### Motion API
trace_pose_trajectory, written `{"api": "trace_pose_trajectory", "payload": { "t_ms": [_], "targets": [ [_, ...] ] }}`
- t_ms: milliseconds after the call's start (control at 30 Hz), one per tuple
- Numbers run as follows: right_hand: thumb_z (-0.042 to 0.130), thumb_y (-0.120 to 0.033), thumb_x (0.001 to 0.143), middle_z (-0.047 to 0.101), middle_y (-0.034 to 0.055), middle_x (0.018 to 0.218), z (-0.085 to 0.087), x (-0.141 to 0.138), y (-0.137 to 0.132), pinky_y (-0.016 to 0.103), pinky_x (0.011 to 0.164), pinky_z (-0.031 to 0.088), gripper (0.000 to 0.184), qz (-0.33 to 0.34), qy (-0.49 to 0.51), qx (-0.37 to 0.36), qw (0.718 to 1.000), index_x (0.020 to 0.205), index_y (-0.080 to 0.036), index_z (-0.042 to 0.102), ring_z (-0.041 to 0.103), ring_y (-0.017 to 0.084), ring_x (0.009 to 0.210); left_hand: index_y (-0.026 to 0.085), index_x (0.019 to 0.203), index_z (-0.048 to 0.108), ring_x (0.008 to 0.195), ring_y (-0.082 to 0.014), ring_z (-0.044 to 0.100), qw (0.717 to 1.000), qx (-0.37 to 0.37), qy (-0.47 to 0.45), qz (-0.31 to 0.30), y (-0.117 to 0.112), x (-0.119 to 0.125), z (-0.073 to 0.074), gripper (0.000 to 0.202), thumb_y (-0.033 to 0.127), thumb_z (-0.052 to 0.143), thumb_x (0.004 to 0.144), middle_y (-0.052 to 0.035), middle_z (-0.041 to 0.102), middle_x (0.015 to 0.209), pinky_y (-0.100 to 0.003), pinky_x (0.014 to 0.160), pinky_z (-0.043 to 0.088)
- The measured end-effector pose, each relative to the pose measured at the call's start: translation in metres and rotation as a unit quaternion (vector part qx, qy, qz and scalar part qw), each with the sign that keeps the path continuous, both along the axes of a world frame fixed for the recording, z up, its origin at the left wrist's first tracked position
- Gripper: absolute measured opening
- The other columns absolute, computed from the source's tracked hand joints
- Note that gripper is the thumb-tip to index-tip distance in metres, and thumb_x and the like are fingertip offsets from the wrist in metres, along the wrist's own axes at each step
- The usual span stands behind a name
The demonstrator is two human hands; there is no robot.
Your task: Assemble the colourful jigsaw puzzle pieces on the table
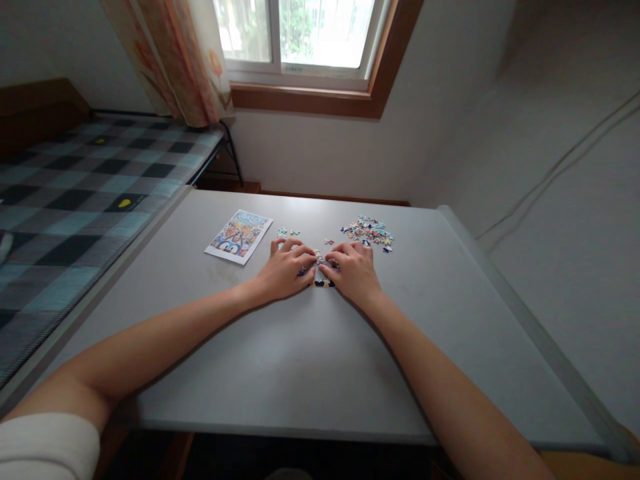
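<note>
Near the middle of the white table lies a partly joined jigsaw puzzle (pixel 323 284), with a dark and yellow strip along its near edge. My left hand (pixel 287 270) comes at it from the left, fingers curled and fingertips gripping its pieces. From the right, my right hand (pixel 356 270) has thumb and fingers bent onto pieces at the opposite side. Both hands hide much of the puzzle, and the exact piece under each fingertip is too small to make out. Just beyond them lies a loose jigsaw piece (pixel 329 241).
A heap of loose jigsaw pieces (pixel 370 231) spreads beyond my right hand. Several more pieces (pixel 286 232) lie past my left hand, beside a printed picture sheet (pixel 240 236). The white table (pixel 280 373) stands between a checked bed (pixel 125 173) and a wall (pixel 575 220).
</note>
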State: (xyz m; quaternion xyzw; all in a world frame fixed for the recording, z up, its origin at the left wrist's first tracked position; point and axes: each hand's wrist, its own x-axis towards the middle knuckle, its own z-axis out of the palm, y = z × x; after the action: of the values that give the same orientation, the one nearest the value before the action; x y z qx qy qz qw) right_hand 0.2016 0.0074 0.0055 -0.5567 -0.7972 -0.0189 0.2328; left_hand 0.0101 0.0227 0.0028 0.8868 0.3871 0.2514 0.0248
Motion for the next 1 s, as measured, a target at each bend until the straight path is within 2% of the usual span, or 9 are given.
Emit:
{"api": "trace_pose_trajectory", "payload": {
  "t_ms": [233,367,500,667,1000],
  "targets": [
    [0.062,-0.037,0.085,0.067,0.0059,0.099,0.004,-0.001,-0.002,0.039,0.086,0.028,0.019,0.003,-0.023,-0.01,1.0,0.086,-0.022,0.073,0.046,0.025,0.101,0.026,0.099,0.069,0.113,-0.024,0.049,1.0,0.02,0.005,-0.007,0.001,-0.001,-0.002,0.02,0.03,0.054,0.087,-0.001,0.068,0.11,-0.046,0.099,0.023],
    [0.061,-0.043,0.085,0.066,0.0075,0.098,0.005,-0.005,-0.005,0.041,0.086,0.027,0.024,-0.028,-0.006,-0.005,1.0,0.086,-0.022,0.072,0.046,0.026,0.101,0.026,0.101,0.068,0.114,-0.0248,0.049,1.0,0.019,0.007,-0.011,0.001,-0.001,-0.003,0.021,0.03,0.054,0.087,-0.0018,0.068,0.11,-0.046,0.099,0.023],
    [0.061,-0.042,0.084,0.066,0.0085,0.098,0.003,-0.01,-0.005,0.041,0.085,0.028,0.023,-0.055,0.011,-0.002,0.998,0.086,-0.021,0.071,0.046,0.027,0.101,0.026,0.105,0.068,0.115,-0.0261,0.047,1.0,0.017,0.008,-0.013,0.001,-0.001,-0.003,0.023,0.029,0.054,0.087,-0.0026,0.067,0.111,-0.047,0.099,0.024],
    [0.064,-0.041,0.081,0.065,0.0078,0.095,-0.003,-0.012,0.0,0.04,0.082,0.029,0.02,-0.083,0.049,-0.026,0.995,0.084,-0.022,0.07,0.047,0.028,0.098,0.025,0.107,0.067,0.121,-0.0257,0.045,0.999,0.009,0.009,-0.034,0.001,-0.001,-0.003,0.024,0.027,0.052,0.088,-0.0028,0.065,0.12,-0.045,0.1,0.024],
    [0.065,-0.04,0.077,0.064,0.0065,0.098,-0.007,-0.014,0.003,0.04,0.085,0.03,0.019,-0.112,0.086,-0.071,0.987,0.081,-0.022,0.068,0.047,0.028,0.101,0.027,0.104,0.069,0.117,-0.0239,0.05,0.999,0.001,-0.001,-0.035,0.0,-0.001,-0.002,0.023,0.028,0.051,0.089,-0.0012,0.068,0.115,-0.045,0.101,0.022]
  ]
}}
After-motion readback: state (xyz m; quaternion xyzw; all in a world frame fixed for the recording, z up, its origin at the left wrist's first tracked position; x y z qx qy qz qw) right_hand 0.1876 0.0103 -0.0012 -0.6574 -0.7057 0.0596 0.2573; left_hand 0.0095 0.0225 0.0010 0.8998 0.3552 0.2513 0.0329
